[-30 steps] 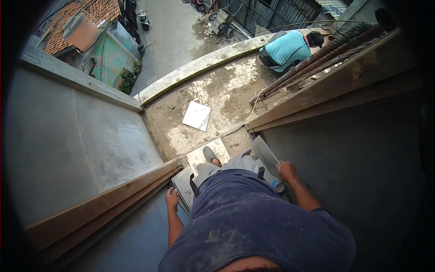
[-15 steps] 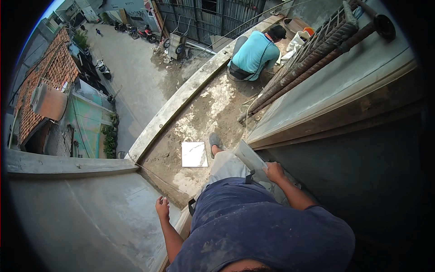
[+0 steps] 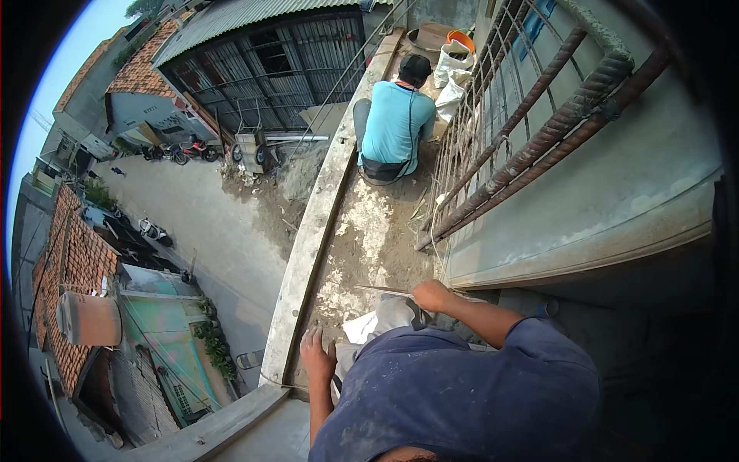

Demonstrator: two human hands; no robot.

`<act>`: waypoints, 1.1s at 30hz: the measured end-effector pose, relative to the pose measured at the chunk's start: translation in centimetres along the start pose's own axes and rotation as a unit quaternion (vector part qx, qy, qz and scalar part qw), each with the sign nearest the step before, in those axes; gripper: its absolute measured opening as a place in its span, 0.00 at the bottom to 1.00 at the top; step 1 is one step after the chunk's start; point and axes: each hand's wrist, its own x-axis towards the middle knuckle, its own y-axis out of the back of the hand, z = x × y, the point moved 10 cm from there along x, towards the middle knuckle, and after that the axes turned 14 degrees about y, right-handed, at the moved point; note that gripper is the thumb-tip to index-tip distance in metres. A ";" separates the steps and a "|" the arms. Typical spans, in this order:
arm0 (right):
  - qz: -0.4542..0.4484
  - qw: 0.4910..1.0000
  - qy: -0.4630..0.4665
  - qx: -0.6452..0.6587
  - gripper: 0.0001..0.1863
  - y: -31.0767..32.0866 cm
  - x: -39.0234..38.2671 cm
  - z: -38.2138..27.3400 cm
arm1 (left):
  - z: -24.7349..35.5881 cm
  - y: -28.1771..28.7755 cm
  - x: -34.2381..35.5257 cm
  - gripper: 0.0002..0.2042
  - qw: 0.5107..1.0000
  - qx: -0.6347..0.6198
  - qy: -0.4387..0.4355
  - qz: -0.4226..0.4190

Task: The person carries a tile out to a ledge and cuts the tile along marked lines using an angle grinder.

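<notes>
My right hand is closed on a thin flat grey tool, seen edge-on and pointing left over the rough concrete ledge floor. Lower left, my left hand rests with fingers spread on the floor beside the low parapet, holding nothing. My bent knee in grey trousers lies between the hands. It partly covers a white flat sheet.
Another person in a teal shirt sits farther along the ledge, back turned, near white sacks. A rusty rebar cage lies on the grey wall top at right. Beyond the parapet is a drop to a street with motorbikes.
The view has swung so the ledge runs straight ahead. My left hand moved from the plank edge onto the ledge floor. The white sheet is now partly under my knee.
</notes>
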 end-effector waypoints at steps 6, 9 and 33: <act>0.009 0.995 0.101 -0.013 0.08 4.8 8.0 -9.6 | 9.5 3.1 7.3 0.33 0.956 0.145 -0.240 -0.081; 0.033 0.992 0.113 -0.037 0.08 6.6 10.6 -15.0 | 6.5 -0.6 8.7 0.37 0.923 0.196 -0.277 -0.179; 0.301 0.925 -0.211 0.097 0.28 -0.2 5.1 -26.2 | -15.7 1.3 8.5 0.15 0.903 0.151 -0.197 -0.351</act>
